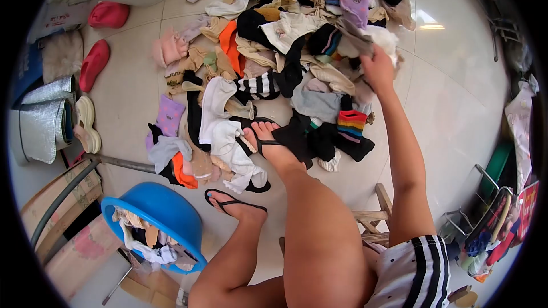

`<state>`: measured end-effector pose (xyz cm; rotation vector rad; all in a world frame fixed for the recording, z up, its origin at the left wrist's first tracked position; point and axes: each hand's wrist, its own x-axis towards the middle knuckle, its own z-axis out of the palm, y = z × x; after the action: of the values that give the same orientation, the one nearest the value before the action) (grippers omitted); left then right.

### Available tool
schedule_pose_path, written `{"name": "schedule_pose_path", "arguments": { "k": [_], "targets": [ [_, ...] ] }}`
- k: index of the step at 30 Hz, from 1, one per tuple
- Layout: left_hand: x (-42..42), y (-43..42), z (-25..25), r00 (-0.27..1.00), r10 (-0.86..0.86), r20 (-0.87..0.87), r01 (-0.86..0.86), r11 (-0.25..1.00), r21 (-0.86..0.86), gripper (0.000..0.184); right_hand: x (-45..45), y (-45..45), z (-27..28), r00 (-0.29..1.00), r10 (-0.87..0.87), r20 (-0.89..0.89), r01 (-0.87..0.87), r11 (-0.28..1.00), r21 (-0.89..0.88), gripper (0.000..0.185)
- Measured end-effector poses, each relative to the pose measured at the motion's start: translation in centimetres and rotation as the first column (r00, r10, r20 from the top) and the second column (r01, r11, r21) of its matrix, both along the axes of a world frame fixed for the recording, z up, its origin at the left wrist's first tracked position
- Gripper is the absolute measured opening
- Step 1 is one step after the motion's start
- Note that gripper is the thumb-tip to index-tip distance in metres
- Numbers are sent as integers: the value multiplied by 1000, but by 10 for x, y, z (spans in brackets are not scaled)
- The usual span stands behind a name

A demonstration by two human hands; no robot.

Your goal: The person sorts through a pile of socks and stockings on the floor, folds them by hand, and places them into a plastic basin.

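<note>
A large heap of mixed socks lies on the tiled floor. My right hand [378,68] reaches to the heap's right side, its fingers closed on a grey-brown sock [355,37]. Beside that hand is a fluffy white item [383,40], and just beyond it a purple sock [353,0]. Nearer my feet lie a rainbow-striped sock [350,124], a light grey sock [317,104], a black-and-white striped sock [257,87] and white socks [216,102]. An orange sock [229,48] is at the heap's middle. My left hand is out of view.
A blue basin [191,217] holding socks stands at the lower left. Pink shoes [95,65] and a silvery bag [45,122] are at the left. My sandalled feet touch or border the heap. Part of a wooden stool [383,199] shows below my right arm; a rack stands right.
</note>
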<state>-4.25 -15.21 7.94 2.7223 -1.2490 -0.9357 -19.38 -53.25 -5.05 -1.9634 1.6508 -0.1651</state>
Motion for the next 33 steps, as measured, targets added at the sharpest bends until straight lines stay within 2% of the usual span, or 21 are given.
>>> {"name": "schedule_pose_path", "arguments": {
  "k": [2, 4, 6, 7, 8, 9, 10, 11, 12, 13, 14, 16, 18, 20, 22, 24, 26, 27, 29, 30, 33],
  "targets": [
    [1, 25, 35, 1000, -8, -28, 8, 1000, 3, 59, 13, 27, 24, 875, 482, -49, -479, 875, 69, 34],
    [4, 50, 76, 999, -4, -40, 5, 1000, 15, 60, 23, 37, 36, 548, 836, -29, -751, 507, 423, 36],
    [3, 87, 121, 999, 9, -41, -7, 999, 41, 61, 34, 34, 45, 559, 787, 261, -763, 365, 533, 41],
    [3, 103, 143, 999, 16, -39, -14, 999, 50, 62, 51, 25, 63, 641, 709, 295, -731, 446, 517, 42],
    [2, 118, 166, 999, 26, -37, -23, 997, 67, 63, 58, 14, 55, 741, 504, 444, -669, 610, 424, 40],
    [0, 132, 186, 999, 30, -34, -27, 996, 79, 64, 66, -1, 46, 757, 275, 593, -553, 753, 356, 37],
    [-2, 142, 202, 999, 38, -33, -35, 996, 88, 64, 74, -20, 38, 804, 232, 548, -384, 906, 181, 34],
    [-4, 152, 214, 999, 41, -29, -39, 995, 91, 65, 78, -49, 19, 821, 320, 474, -234, 944, -233, 35],
    [-6, 159, 223, 999, 46, -27, -43, 995, 92, 66, 78, -74, 6, 942, 262, 209, -91, 801, -592, 46],
    [-6, 164, 225, 998, 55, -23, -53, 995, 88, 66, 80, -90, -7, 974, 60, 220, 89, 790, -606, 61],
    [-10, 170, 226, 998, 68, -16, -67, 995, 79, 67, 76, -115, -38, 949, 25, 315, 160, 820, -550, 70],
    [-7, 162, 202, 992, 122, -13, -121, 991, 55, 65, 75, -122, -91, 907, -76, 413, 166, 968, -188, 62],
    [-3, 151, 172, 985, 175, -14, -174, 984, 34, 63, 88, -101, -99, 947, 51, 316, -48, 999, -17, 47],
    [-1, 143, 149, 972, 233, -23, -232, 973, 16, 61, 107, -53, -79, 804, -122, 583, -85, 945, 315, 33],
    [2, 137, 131, 960, 277, -37, -277, 961, -1, 59, 113, -4, -52, 754, -28, 656, -304, 870, 387, 27],
    [4, 134, 117, 946, 319, -52, -321, 947, -14, 58, 113, 36, -9, 853, 420, 309, -489, 850, 195, 21],
    [5, 134, 107, 932, 355, -71, -358, 933, -29, 56, 111, 61, 14, 634, 767, 97, -732, 636, -245, 22],
    [5, 134, 103, 925, 371, -78, -375, 927, -30, 55, 110, 67, 26, 626, 775, 90, -740, 626, -246, 22],
    [5, 135, 97, 913, 397, -98, -402, 914, -44, 54, 108, 79, 46, 400, 915, 44, -850, 389, -354, 32],
    [6, 137, 96, 905, 411, -108, -418, 907, -47, 53, 107, 87, 53, 302, 951, 69, -893, 307, -329, 35],
    [5, 142, 91, 889, 438, -131, -448, 893, -55, 51, 103, 116, 48, 248, 969, -17, -962, 245, -122, 38]
  ]
}}
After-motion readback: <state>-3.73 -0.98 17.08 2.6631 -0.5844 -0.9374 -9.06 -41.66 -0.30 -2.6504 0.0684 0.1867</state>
